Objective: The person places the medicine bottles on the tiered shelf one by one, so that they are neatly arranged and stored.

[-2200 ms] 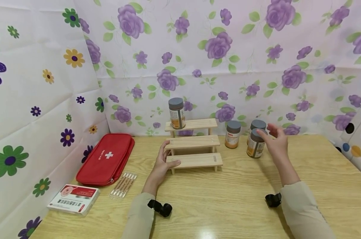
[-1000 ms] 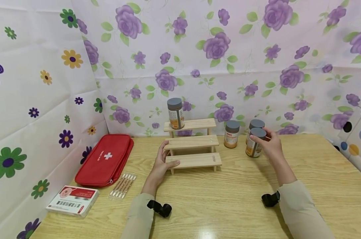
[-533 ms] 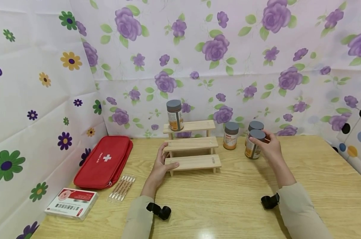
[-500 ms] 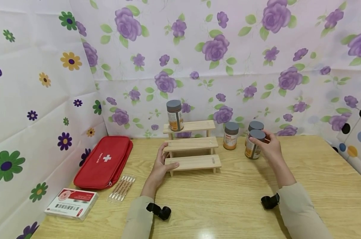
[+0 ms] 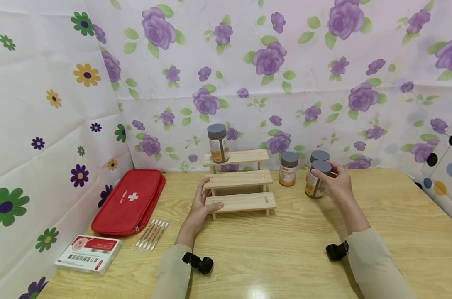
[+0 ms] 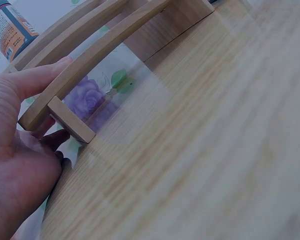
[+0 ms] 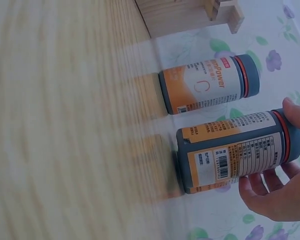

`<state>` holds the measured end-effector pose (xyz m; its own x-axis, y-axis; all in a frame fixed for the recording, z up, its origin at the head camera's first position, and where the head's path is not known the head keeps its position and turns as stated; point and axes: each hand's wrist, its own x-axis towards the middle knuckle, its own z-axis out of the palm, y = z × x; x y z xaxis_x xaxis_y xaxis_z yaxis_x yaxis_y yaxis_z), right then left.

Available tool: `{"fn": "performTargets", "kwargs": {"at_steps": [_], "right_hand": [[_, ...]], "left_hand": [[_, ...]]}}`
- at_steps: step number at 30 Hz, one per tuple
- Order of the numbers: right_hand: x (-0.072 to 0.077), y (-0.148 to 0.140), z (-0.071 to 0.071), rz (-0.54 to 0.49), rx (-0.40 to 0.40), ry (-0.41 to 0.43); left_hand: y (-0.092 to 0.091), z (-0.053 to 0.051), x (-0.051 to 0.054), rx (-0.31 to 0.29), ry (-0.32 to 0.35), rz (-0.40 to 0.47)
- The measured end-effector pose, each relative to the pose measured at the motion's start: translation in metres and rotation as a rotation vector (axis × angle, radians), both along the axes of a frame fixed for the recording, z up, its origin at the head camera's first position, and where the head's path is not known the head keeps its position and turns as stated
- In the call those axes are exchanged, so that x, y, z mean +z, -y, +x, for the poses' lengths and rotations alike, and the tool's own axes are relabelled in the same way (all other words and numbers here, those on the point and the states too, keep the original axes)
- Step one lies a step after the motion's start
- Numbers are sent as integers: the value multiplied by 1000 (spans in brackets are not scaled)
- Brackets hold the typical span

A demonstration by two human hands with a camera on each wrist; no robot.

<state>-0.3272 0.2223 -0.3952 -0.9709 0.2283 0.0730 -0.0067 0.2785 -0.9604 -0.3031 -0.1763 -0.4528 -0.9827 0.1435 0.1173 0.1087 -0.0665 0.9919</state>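
My left hand grips the left end of the three-step wooden rack, thumb on the lowest step and fingers behind it; the left wrist view shows the thumb on the wood. At the right, my right hand holds the front grey-lidded jar near its lid, thumb on one side and fingers on the other. That jar stands upright on the table, partly hiding another jar behind it. A third jar stands to their left. One more jar stands on the top step, at its left.
A red first aid pouch lies at the left of the table, with a pack of cotton swabs and a white and red box in front of it. A flowered cloth hangs behind the table.
Over the earlier frames, my right hand's thumb and fingers have closed around the front jar's upper part. My left hand keeps its grip on the rack. The head view has shifted slightly.
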Motion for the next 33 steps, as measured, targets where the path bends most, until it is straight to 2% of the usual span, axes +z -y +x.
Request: {"fn": "performTargets", "kwargs": {"at_steps": [6, 13, 19, 24, 33], "right_hand": [[9, 1, 4, 10, 12, -3], [21, 1, 10, -34, 14, 6], [28, 7, 13, -51, 23, -9], [37, 15, 13, -30, 51, -23], [59, 25, 10, 42, 116, -86]], "left_hand": [[-2, 0, 0, 4, 4, 3], [-8, 0, -2, -16, 1, 13], [-5, 2, -4, -18, 1, 11], [0, 4, -2, 1, 3, 14], [1, 0, -2, -11, -18, 12]]}}
